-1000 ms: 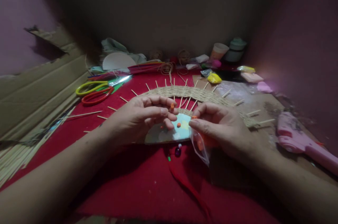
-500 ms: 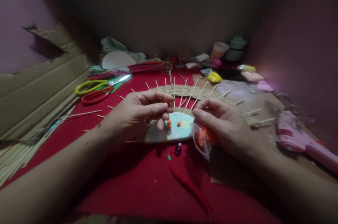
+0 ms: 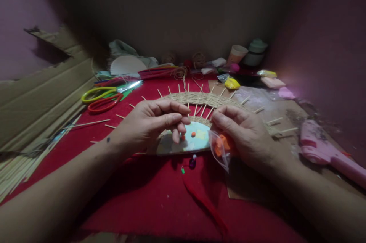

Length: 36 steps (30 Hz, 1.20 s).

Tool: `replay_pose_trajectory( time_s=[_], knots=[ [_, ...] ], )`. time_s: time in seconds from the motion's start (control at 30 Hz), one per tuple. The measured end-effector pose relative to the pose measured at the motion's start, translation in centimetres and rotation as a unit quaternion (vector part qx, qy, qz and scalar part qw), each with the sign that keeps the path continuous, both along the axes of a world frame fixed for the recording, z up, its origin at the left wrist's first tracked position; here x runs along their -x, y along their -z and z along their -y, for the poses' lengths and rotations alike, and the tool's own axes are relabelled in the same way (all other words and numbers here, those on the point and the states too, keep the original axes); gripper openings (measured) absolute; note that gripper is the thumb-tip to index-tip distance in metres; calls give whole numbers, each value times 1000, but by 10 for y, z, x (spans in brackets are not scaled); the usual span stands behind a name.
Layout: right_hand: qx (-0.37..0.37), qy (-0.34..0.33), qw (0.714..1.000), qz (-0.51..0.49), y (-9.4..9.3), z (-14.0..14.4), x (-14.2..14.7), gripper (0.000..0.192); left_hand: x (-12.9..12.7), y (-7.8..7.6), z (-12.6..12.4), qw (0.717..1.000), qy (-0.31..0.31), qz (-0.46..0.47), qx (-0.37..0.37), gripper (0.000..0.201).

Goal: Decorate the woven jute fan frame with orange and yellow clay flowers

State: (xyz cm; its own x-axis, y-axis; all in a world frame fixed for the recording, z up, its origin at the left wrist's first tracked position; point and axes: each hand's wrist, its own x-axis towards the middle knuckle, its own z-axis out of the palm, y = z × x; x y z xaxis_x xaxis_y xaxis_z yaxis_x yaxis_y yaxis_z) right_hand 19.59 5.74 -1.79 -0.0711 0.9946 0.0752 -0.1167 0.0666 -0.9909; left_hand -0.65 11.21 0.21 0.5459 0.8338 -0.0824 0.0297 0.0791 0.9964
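Note:
My right hand (image 3: pixel 241 132) is closed, holding a small clear plastic bag (image 3: pixel 219 161) below its fingers. Orange clay (image 3: pixel 221 144) shows inside the bag. My left hand (image 3: pixel 160 121) hovers over the left side of a painted, half-round panel (image 3: pixel 171 147), its thumb and curled fingers drawn together. Anything between those fingertips is too small to make out. On the panel lies a small orange clay ball (image 3: pixel 193 134); more orange shows partly hidden behind my left fingers. Behind both hands arches a woven twine band (image 3: pixel 200 98) threaded on thin sticks.
Scissors (image 3: pixel 105 98) and loose sticks (image 3: pixel 31 159) lie to the left, beside a cardboard wall (image 3: pixel 42 86). A pink glue gun (image 3: pixel 323 151) rests at the right. In front is a red tassel (image 3: pixel 206 201) with beads. Yellow clay (image 3: pixel 232 83) and a cup (image 3: pixel 236 54) sit farther back.
My left hand has shifted slightly, and its fingers now cover more of the orange balls on the panel. My right fingertips have moved slightly right, still with the bag.

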Motion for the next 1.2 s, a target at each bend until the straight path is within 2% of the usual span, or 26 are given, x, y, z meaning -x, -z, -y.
replay_pose_trajectory(
  time_s=[0.2, 0.33, 0.4, 0.47, 0.57, 0.73, 0.83, 0.97, 1.1, 1.2],
  knots=[
    [12, -1, 1000, -16, -1, 0, 1, 19, -1, -3, 0, 998, -23, -48, -32, 7],
    [12, -5, 1000, -21, 0, 0, 1, 18, -3, -2, 0, 986, -54, -91, -128, 12],
    [13, -7, 1000, -22, 0, 0, 1, 17, -3, 0, 1, 965, -62, -134, -218, 6],
    [16, -8, 1000, -23, 0, 0, 1, 17, -4, 3, 1, 931, -58, -177, -315, 7],
    [16, -9, 1000, -23, 1, 1, 1, 17, -3, 8, 0, 895, -42, -204, -395, 15],
    [25, -9, 999, -29, 1, 0, 1, 16, -4, 12, -1, 893, -16, -188, -408, 12],
    [26, -7, 999, -33, 1, 0, 1, 17, -6, 9, 0, 897, -27, -196, -395, 5],
    [22, -15, 999, -47, 1, 0, 1, 15, -10, 7, 1, 897, -34, -196, -394, 7],
    [15, -11, 999, -47, 0, -1, 1, 17, -13, 13, -4, 876, -17, -231, -423, 12],
    [16, -5, 999, -42, 0, -1, 1, 19, -15, 21, -7, 840, -5, -279, -464, 19]
  ],
)
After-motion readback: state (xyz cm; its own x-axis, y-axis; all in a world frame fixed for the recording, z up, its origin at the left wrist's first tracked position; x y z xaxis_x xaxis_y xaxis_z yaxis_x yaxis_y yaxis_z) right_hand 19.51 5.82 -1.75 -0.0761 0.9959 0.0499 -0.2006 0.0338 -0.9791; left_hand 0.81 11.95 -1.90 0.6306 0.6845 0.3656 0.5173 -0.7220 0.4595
